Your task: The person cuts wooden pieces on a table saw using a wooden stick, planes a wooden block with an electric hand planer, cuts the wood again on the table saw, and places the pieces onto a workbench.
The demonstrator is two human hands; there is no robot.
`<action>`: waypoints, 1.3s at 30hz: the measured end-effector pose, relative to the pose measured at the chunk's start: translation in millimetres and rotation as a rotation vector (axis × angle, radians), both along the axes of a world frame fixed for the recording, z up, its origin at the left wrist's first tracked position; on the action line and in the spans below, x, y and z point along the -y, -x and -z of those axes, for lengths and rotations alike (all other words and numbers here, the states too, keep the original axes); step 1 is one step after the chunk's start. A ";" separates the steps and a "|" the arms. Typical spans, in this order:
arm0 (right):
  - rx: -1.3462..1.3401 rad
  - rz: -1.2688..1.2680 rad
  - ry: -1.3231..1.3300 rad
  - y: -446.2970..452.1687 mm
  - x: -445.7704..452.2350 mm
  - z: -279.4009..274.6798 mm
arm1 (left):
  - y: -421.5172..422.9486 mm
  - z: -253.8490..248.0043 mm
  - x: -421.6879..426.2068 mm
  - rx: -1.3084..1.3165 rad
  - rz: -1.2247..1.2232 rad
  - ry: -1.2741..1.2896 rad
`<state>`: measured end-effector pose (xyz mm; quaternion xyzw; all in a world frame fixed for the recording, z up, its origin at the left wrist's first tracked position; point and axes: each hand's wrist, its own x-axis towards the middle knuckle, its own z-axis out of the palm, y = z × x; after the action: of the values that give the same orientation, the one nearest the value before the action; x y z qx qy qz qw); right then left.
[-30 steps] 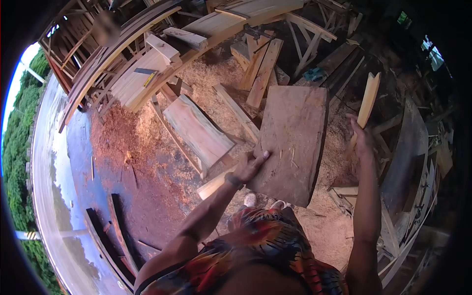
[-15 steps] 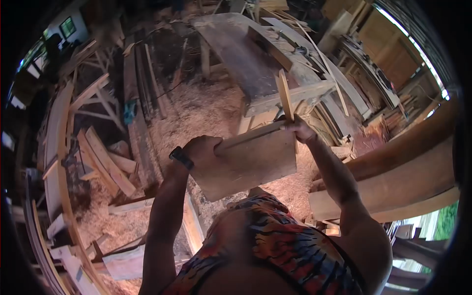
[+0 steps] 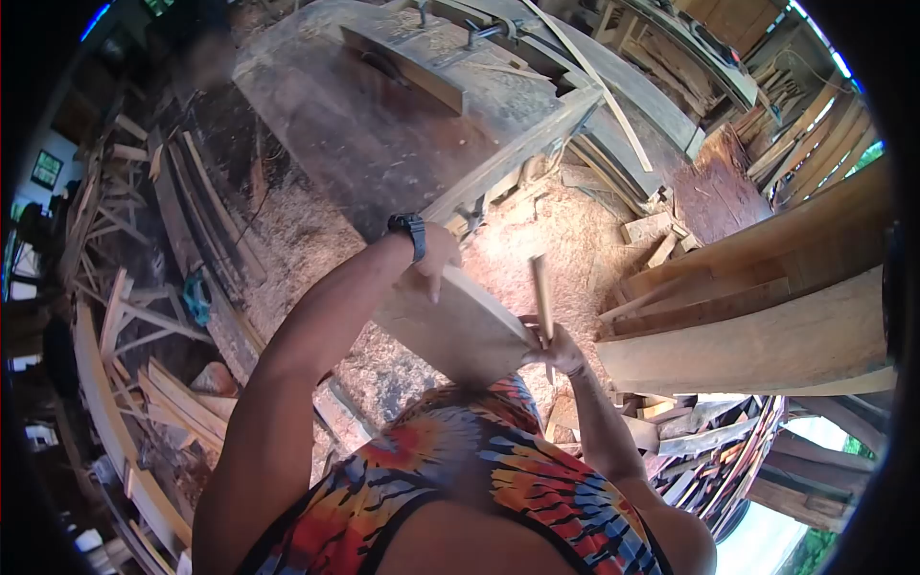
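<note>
Shaving-strewn floor (image 3: 565, 235) is spreading through the head view, and large curved planks (image 3: 743, 350) are crowding the space to the right, with loose offcuts (image 3: 650, 230) lying near them. Ahead, a broad tabletop (image 3: 316, 125) is carrying a brown plank (image 3: 407, 75) on edge and a clamp (image 3: 491, 34), while a long thin strip (image 3: 623, 125) is slanting past on the right. Just before the person's patterned top (image 3: 450, 446), a wide board (image 3: 446, 326) is hanging above the floor between the two hands, tilted, its long axis running from upper left to lower right. The left hand (image 3: 438, 257), next to a dark watch (image 3: 410, 232), is gripping its upper left end; the right hand (image 3: 558, 350) is clasping a slim stick (image 3: 543, 299), which is pointing nearly straight up the view, and is also touching the board's right end.
</note>
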<state>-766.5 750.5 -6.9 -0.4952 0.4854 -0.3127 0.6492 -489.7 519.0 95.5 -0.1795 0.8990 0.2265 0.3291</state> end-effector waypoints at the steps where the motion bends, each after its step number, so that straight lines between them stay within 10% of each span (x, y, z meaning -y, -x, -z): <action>1: -0.134 -0.021 0.056 -1.9 13.4 1.5 | 16.9 2.4 21.1 0.029 0.040 -0.004; 3: 0.062 0.051 -0.235 -7.4 47.7 -8.0 | 46.5 9.8 57.7 0.082 0.098 -0.011; 11: 0.022 0.144 -0.049 36.7 181.6 -23.4 | 68.8 -23.0 195.6 -0.138 -0.075 0.183; 17: 0.155 0.374 -0.317 60.7 257.6 7.0 | 4.8 17.3 155.6 -0.949 -1.079 0.651; 21: 0.180 0.473 -0.305 50.5 286.8 27.6 | -3.7 61.1 72.8 -0.570 -1.810 0.163; 27: 0.206 0.638 -0.298 7.1 343.1 39.5 | 10.4 151.5 100.7 -0.819 -1.666 0.492; 39: -0.349 0.603 -0.238 -39.8 384.3 -10.3 | 20.5 154.5 171.5 -0.975 -1.959 0.561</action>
<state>-726.7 366.2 3.5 -0.2966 0.7462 -0.3421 0.4881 -510.2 347.5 -59.0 -0.7670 0.4227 0.2230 -0.4283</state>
